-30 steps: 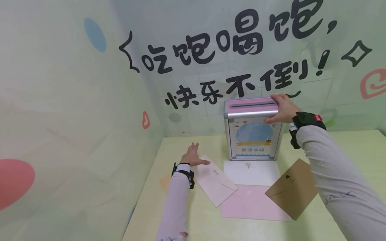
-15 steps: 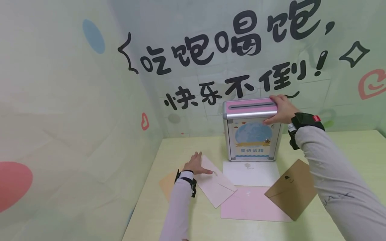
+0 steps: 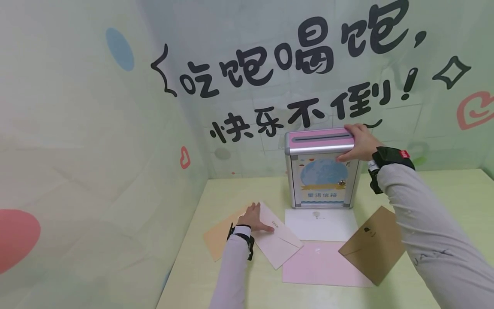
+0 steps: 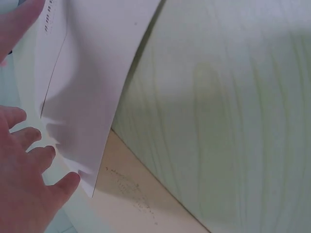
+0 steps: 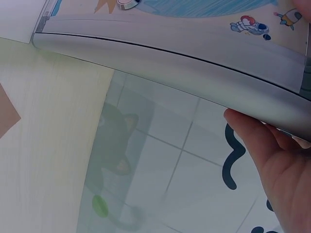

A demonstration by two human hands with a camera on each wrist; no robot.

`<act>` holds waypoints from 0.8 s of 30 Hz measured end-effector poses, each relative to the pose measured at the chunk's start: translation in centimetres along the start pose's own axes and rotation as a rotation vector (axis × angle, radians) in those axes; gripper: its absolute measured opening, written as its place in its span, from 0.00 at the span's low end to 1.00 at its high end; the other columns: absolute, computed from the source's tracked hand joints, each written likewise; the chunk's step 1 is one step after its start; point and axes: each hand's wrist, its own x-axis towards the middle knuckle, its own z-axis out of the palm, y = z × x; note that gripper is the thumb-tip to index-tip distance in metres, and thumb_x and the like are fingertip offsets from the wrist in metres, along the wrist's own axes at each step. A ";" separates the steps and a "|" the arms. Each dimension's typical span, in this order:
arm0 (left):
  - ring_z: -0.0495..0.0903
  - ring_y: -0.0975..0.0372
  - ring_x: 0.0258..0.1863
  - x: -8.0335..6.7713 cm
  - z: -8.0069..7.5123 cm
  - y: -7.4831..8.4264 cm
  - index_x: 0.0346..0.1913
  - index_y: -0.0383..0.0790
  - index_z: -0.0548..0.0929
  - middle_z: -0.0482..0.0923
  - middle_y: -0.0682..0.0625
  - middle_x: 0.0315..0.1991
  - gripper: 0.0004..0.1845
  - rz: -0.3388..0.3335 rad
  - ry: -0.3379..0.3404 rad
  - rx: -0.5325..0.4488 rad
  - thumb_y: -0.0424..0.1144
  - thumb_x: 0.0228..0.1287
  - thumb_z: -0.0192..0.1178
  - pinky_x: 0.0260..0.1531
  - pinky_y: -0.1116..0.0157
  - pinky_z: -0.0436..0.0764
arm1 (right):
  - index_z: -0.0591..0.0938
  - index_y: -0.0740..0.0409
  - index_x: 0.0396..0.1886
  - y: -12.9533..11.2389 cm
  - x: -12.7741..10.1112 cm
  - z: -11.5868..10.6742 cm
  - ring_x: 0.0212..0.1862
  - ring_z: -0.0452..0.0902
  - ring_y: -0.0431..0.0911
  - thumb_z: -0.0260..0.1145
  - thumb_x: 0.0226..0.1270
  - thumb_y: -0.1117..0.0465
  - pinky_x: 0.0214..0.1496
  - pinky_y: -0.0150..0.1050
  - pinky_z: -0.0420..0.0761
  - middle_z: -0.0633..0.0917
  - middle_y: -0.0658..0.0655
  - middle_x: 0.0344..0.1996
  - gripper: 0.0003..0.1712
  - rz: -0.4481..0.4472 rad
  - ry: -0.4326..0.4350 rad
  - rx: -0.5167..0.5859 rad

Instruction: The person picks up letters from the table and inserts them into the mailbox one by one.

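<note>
White [image 3: 322,224], pink [image 3: 322,268], brown envelopes [image 3: 372,244]; green table [image 3: 455,206].

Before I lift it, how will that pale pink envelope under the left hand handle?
The pale pink envelope looks thin and probably floppy: its edge curls up in the wrist view. Likely very light. Lying flat on the table, it may slide rather than lift.
</note>
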 end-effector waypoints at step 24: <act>0.65 0.49 0.60 -0.5 0.5 1.1 0.67 0.38 0.60 0.64 0.42 0.62 0.58 -0.042 0.061 0.123 0.60 0.29 0.74 0.49 0.48 0.70 | 0.50 0.66 0.68 0.1 0.2 0.0 0.53 0.57 0.65 0.76 0.38 0.52 0.53 0.61 0.63 0.49 0.72 0.63 0.62 0.008 -0.007 -0.014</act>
